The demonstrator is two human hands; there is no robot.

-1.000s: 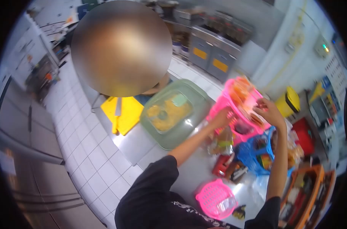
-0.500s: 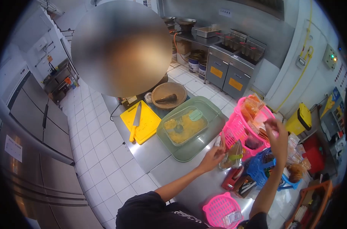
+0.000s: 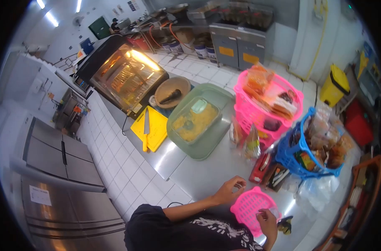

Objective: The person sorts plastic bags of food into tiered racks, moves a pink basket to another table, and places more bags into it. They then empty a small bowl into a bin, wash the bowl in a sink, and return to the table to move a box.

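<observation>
A steel bench [image 3: 207, 167] runs from near right to far left, seen from a head-worn camera. The left hand [image 3: 229, 189] rests at the near left edge of a small pink perforated basket [image 3: 252, 206], fingers [image 3: 239, 181] curled loosely and pinched together above the rim; whether they grip anything cannot be told. The right hand [image 3: 268, 218] lies at the basket's near right rim, its fingers closed around a small clear packet [image 3: 273, 212] at that edge. Just beyond the basket stand red and dark packets [image 3: 269, 169]. Farther off, a large pink basket [image 3: 269, 104] and a blue basket [image 3: 314, 150] hold bagged foods. To their left sits a green lidded tray [image 3: 199, 121], then a yellow cutting board [image 3: 153, 127] carrying a knife [image 3: 146, 129], a stone mortar [image 3: 172, 92] and a lit display oven [image 3: 125, 75].
</observation>
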